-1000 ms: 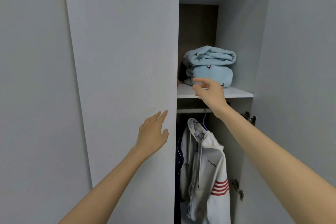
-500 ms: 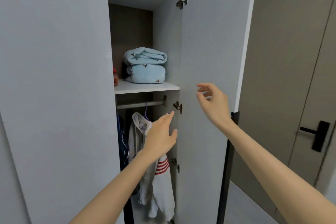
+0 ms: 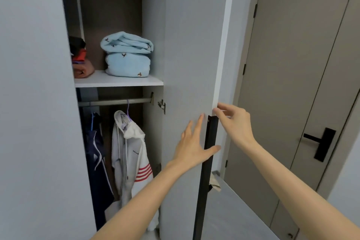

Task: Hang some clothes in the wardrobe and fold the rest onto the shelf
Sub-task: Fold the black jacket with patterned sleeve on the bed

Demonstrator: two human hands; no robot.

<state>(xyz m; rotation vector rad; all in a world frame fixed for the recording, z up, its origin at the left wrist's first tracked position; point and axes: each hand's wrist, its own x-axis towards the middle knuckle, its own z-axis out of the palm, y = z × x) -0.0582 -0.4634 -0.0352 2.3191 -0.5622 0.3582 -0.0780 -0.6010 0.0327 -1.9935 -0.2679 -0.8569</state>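
The left door (image 3: 33, 103) hides part of the red and dark pile (image 3: 80, 62) on the shelf (image 3: 118, 81). The left hand (image 3: 191, 145) lies flat, fingers straight, on the open right door (image 3: 187, 64), thumb across the black handle strip (image 3: 208, 152). The right hand (image 3: 236, 124) curls round the door's edge. Blue folded bedding (image 3: 127, 54) sits on the shelf; a white hoodie (image 3: 130, 152) and navy jacket (image 3: 97, 158) hang below from the rail (image 3: 115, 101).

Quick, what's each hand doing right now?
Left hand: open, fingers straight, flat against the wardrobe door.
Right hand: fingers curled at the door's edge, holding nothing else.
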